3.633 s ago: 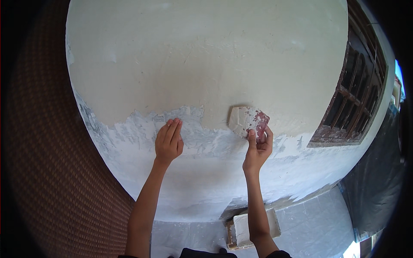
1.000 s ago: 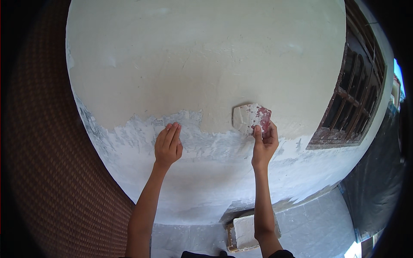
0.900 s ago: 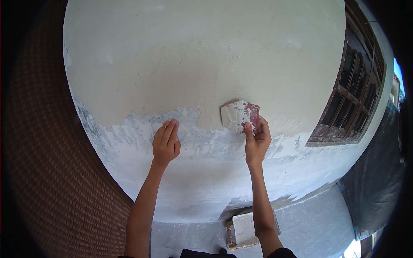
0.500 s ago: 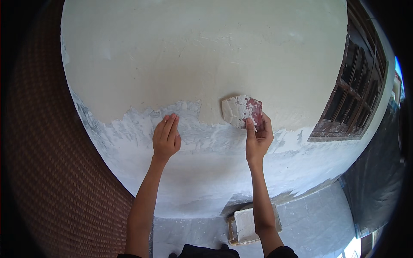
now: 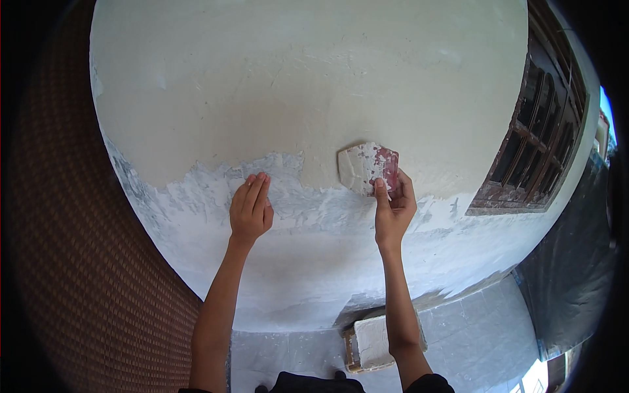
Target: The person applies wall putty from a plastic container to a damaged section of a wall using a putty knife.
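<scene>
Wall [image 5: 314, 85]: beige above, rough white filler [image 5: 308, 216] spread across the lower band.
Right hand [image 5: 393, 209]: grip closed on a red-handled putty knife [image 5: 367, 167]; blade pressed flat against the wall just above the fingers.
Left hand [image 5: 251, 209]: fingers together, laid flat on the filler, nothing held, well apart from the knife.
Below right forearm: filler board [image 5: 370, 340] on tiled floor [image 5: 472, 334].
Far right: brown window frame [image 5: 531, 137].
</scene>
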Demonstrator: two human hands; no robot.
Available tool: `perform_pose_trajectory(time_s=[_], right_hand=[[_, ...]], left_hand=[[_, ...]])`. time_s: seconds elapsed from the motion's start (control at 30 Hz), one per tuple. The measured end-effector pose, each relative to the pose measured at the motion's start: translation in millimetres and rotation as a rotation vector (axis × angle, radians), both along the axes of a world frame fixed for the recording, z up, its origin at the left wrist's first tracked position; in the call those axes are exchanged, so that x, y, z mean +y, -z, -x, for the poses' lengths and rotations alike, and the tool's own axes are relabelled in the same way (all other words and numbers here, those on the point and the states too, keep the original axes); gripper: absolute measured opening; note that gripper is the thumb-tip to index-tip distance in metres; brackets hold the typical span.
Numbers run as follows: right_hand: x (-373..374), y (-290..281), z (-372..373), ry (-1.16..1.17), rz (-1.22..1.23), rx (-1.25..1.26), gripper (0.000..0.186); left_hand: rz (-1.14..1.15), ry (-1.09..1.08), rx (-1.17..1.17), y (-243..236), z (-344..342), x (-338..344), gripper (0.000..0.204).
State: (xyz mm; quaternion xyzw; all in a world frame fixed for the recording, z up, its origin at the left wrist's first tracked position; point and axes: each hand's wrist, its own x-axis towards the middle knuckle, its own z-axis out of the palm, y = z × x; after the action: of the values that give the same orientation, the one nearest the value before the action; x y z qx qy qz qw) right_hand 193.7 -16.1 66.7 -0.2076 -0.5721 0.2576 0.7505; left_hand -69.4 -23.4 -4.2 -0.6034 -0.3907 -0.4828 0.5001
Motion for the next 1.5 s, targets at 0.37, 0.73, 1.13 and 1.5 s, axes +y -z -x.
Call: perform_pose_trajectory(time_s=[0.37,0.73,1.13,1.5], right_hand=[[13.0,2.3,-32.6,0.088,-0.022,0.021,0.029],[13.4,8.4,4.7,-0.007,0.002,0.005,0.03],[17.8,11.1,-12.4,0.043,-0.048,-0.045,0.029],[17.0,6.7,-13.2,0.027,-0.056,-0.031,0.028]], left_hand=[[-0.007,-0.004,-0.005,-2.5,-2.9,-2.4,0.04],[0.0,-0.026,-0.008,0.3,-1.6,-2.0,0.039],[0.007,0.017,-0.009,-1.3,-2.1,-0.5,0.04],[0.001,0.0,-0.008,0.2,-0.3,-1.1,0.04]])
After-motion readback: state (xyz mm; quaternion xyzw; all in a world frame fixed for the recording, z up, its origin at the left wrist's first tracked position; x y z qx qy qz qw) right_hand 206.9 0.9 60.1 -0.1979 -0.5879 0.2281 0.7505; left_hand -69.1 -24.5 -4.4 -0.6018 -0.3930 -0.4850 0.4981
